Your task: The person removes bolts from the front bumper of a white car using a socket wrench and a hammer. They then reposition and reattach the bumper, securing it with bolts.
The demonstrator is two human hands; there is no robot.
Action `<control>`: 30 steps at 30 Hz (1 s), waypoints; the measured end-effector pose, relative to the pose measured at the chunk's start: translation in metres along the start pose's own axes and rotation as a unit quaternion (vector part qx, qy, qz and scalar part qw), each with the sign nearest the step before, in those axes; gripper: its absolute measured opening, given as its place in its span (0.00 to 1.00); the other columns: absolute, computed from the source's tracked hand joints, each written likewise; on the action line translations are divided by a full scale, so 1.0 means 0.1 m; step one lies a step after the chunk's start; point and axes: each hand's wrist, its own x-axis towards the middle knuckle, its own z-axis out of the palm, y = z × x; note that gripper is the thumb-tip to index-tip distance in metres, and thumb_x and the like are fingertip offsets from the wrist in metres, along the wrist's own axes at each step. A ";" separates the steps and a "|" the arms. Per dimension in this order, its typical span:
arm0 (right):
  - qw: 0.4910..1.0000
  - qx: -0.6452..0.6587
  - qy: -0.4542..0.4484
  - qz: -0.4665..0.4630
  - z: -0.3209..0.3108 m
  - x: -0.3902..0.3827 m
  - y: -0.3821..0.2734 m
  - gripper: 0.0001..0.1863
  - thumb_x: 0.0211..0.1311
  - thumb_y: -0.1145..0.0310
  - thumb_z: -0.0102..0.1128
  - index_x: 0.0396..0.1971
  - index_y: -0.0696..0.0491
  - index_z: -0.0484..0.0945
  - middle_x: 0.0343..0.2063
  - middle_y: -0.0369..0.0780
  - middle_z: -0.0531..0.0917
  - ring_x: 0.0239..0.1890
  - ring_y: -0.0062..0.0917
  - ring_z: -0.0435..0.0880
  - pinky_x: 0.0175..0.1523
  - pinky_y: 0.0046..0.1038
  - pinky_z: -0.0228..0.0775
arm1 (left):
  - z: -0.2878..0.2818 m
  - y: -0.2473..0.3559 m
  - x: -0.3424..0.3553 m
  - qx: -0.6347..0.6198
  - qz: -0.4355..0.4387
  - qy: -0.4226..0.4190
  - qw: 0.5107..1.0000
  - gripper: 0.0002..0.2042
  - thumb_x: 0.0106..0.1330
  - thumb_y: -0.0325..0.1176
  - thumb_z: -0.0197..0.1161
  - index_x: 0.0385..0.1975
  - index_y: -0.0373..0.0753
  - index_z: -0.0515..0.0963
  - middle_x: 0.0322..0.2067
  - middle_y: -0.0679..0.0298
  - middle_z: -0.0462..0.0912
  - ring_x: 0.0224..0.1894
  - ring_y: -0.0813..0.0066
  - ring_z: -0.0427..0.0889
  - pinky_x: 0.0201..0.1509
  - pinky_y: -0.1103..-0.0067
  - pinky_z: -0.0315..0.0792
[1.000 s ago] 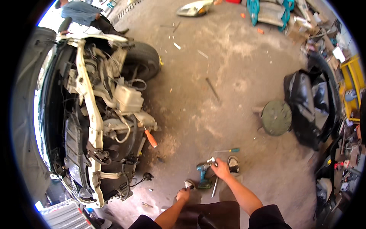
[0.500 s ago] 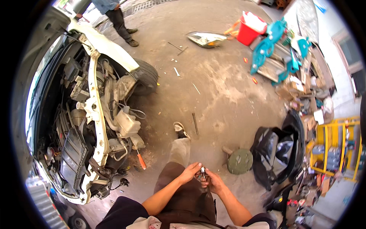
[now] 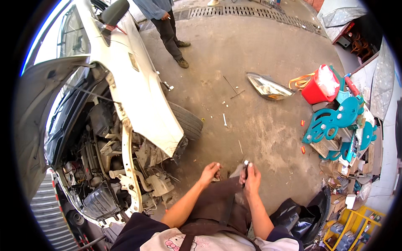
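Note:
My left hand [image 3: 209, 172] is closed at the lower middle, over my dark brown apron [image 3: 213, 203]; its fingers pinch something too small to make out. A short gap to the right, my right hand [image 3: 251, 180] grips a tool [image 3: 246, 165] with a dark body and a bright metal end. To the left, the partly dismantled front of a white car shows a bare frame rail [image 3: 125, 154], exposed engine parts and a hanging fender [image 3: 150, 117] over a tire [image 3: 188, 123].
Another person [image 3: 165, 31] stands beside the car at the top. A headlamp [image 3: 268, 88], red bucket [image 3: 316, 90], teal plastic pieces [image 3: 335, 115], black panels [image 3: 301, 221] and a yellow rack [image 3: 347, 226] lie to the right. A floor grate [image 3: 234, 11] runs along the top.
The view has swung toward the car's side and the standing person. My hands were together on the tool half a second ago and are now apart, the tool staying in my right hand.

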 end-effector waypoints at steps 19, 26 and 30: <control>0.810 -0.587 -0.009 0.020 -0.89 7.81 0.09 0.18 0.56 0.60 0.66 0.32 0.64 0.80 0.24 0.52 0.83 0.28 0.37 0.82 0.37 0.38 0.71 | 0.50 0.20 6.63 0.289 -0.170 0.210 0.919 0.18 0.65 0.44 0.63 0.41 0.34 0.85 0.38 0.46 0.87 0.46 0.50 0.85 0.50 0.64 0.75; 0.668 -0.730 -0.142 0.005 -0.38 9.72 1.31 0.17 0.59 0.61 0.62 0.46 0.52 0.81 0.41 0.54 0.85 0.46 0.53 0.83 0.51 0.50 0.75 | -0.06 -0.34 8.27 0.376 -0.195 0.246 0.871 0.28 0.65 0.48 0.63 0.61 0.39 0.75 0.56 0.47 0.80 0.60 0.48 0.78 0.63 0.63 0.71; 0.584 -0.786 -0.158 -0.126 -0.01 10.65 1.81 0.18 0.65 0.58 0.60 0.51 0.48 0.77 0.46 0.50 0.84 0.48 0.50 0.83 0.51 0.49 0.75 | -0.69 -0.87 8.37 0.329 -0.202 0.224 0.895 0.26 0.64 0.47 0.63 0.56 0.35 0.78 0.47 0.46 0.84 0.52 0.49 0.83 0.56 0.64 0.74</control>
